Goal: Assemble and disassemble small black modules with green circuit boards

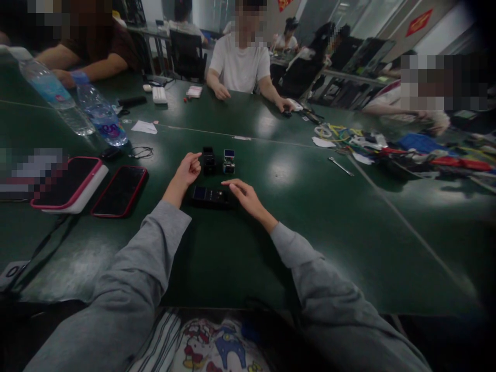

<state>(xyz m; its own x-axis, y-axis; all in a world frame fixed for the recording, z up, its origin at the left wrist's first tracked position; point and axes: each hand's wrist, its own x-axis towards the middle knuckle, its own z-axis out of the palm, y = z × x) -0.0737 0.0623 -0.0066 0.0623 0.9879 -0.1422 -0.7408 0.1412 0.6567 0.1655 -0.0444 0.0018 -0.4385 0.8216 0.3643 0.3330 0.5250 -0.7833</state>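
Note:
My left hand (189, 169) is loosely closed, with its index fingertip at the left edge of a small black box-shaped device (208, 159). I cannot tell whether that finger touches it. Just right of this device stands a second small one, pale-framed with a dark screen (229, 160). A longer black handheld device (211, 197) with a small screen and a row of buttons lies flat, nearer to me. My right hand (246, 196) is at its right end, fingers stretched out to the left and holding nothing. Contact there is unclear.
To the left lie a red-edged phone (120, 191), a pink-cased tablet (67, 181) and two water bottles (103, 113). A wrench (341, 166) and a heap of cables (372, 142) lie to the right. People sit across the green table (329, 222).

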